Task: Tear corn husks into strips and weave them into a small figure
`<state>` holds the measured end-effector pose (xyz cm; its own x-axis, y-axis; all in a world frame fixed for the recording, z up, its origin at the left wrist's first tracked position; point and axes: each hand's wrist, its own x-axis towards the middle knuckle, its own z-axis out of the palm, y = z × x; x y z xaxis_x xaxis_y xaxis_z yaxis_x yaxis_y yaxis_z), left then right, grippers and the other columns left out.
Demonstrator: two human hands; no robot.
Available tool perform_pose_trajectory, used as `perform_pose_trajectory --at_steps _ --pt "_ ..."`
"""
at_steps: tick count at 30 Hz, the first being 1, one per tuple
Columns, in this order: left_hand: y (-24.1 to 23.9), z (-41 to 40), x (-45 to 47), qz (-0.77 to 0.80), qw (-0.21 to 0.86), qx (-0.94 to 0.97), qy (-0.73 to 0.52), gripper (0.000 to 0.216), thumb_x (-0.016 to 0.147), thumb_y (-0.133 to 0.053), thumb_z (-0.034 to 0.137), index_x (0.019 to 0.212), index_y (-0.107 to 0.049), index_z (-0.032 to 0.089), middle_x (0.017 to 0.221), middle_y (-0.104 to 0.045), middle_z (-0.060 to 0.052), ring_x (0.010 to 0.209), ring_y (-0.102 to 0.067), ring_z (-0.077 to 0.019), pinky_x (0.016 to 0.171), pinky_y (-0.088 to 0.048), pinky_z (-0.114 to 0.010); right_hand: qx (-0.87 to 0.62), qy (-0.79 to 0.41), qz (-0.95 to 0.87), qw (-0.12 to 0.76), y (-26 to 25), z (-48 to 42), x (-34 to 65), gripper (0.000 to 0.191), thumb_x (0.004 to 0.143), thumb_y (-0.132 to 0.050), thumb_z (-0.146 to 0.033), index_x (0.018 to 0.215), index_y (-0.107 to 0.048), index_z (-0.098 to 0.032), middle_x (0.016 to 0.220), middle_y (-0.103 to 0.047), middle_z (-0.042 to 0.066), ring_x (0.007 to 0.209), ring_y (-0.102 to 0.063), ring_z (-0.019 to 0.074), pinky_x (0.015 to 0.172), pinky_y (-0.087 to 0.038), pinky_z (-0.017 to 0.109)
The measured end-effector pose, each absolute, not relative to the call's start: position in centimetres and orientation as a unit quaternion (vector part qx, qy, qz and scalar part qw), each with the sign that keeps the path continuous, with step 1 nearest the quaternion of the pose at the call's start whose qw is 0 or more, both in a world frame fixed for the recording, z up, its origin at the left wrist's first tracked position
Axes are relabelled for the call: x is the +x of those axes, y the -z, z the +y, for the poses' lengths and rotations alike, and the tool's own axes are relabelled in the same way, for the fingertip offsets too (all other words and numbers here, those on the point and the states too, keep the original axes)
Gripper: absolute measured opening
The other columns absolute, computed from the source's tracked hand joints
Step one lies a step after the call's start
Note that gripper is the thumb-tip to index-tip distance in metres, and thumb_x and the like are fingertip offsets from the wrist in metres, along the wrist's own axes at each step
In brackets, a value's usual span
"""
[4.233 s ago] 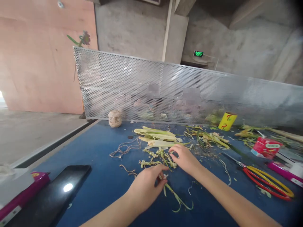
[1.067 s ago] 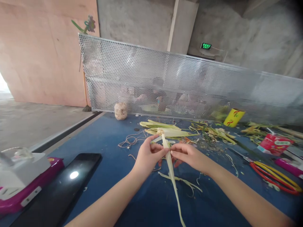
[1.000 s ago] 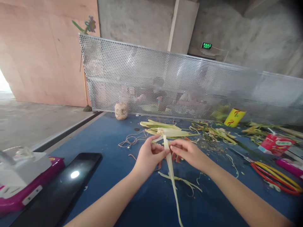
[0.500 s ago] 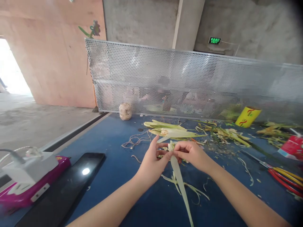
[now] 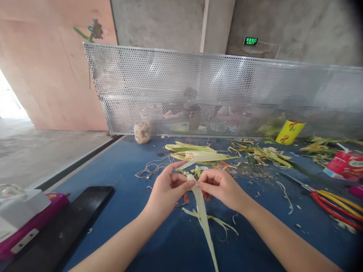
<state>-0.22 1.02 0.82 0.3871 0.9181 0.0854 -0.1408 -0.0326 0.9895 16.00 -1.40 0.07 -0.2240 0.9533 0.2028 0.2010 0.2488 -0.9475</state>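
Note:
A long pale corn husk strip (image 5: 204, 219) hangs down toward me from between my two hands. My left hand (image 5: 171, 185) pinches its upper end between thumb and fingers. On the other side, my right hand (image 5: 219, 185) pinches the same end, with its fingertips close to the left thumb. Just beyond the hands lie pale green husk scraps (image 5: 198, 170), partly hidden by the fingers. Larger corn husks (image 5: 198, 154) lie flat farther back. Thin shreds of husk (image 5: 222, 223) rest on the blue table (image 5: 113, 226) under the strip.
Scissors with red and yellow handles (image 5: 334, 204) and a red drink carton (image 5: 344, 165) lie at right. At left are a black phone (image 5: 70, 223) and a purple power strip (image 5: 34, 226). A wrapped roll (image 5: 141, 133), string (image 5: 154, 166) and yellow roll (image 5: 290, 132) stand or lie near the perforated screen (image 5: 176, 83).
The whole view has shifted, so most things appear farther left. Both hands still pinch the husk strip, whose upper end now looks flatter and wider between the fingers.

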Motion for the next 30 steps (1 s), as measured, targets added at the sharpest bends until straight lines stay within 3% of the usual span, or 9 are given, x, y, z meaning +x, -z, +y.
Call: perform_pose_trajectory --at_steps 5,11,21,30 --pt "-0.8 1.3 -0.3 0.349 0.604 0.573 -0.431 0.069 0.059 -0.071 0.021 0.118 -0.036 0.015 0.06 -0.059 0.005 0.036 -0.045 -0.0056 0.035 -0.039 -0.019 -0.424 -0.491 -0.622 0.437 0.1 -1.1 16.2 0.017 0.075 -0.059 -0.028 0.064 -0.053 -0.017 0.051 -0.056 -0.003 0.043 -0.053 0.0091 0.046 -0.046 0.022" --pt "-0.6 1.2 -0.2 0.364 0.618 0.552 -0.426 0.085 0.057 -0.072 0.02 0.128 -0.026 0.02 0.07 -0.06 0.003 0.039 -0.048 -0.0055 0.03 -0.033 -0.014 -0.406 -0.586 -0.573 0.404 1.1 -0.8 15.6 0.024 0.076 -0.057 -0.04 0.074 -0.053 -0.016 0.055 -0.06 -0.001 0.043 -0.057 0.0098 0.042 -0.046 0.021" --pt "-0.4 0.8 0.0 0.349 0.617 0.566 -0.42 0.097 0.059 -0.071 0.019 0.135 -0.011 0.024 0.087 -0.066 -0.006 0.035 -0.047 -0.0045 0.03 -0.037 -0.017 -0.423 -0.519 -0.597 0.442 1.5 -0.5 15.5 0.031 0.074 -0.059 -0.043 0.061 -0.046 -0.017 0.05 -0.055 -0.003 0.04 -0.048 0.0072 0.043 -0.041 0.02" --pt "-0.4 1.5 0.0 0.377 0.612 0.55 -0.426 0.096 0.057 -0.073 0.023 0.134 -0.017 0.018 0.088 -0.068 -0.011 0.049 -0.059 -0.013 0.031 -0.037 -0.017 -0.421 -0.511 -0.586 0.467 1.9 -0.5 15.0 0.026 0.073 -0.059 -0.042 0.078 -0.049 -0.019 0.06 -0.062 -0.002 0.038 -0.047 0.0072 0.038 -0.039 0.019"
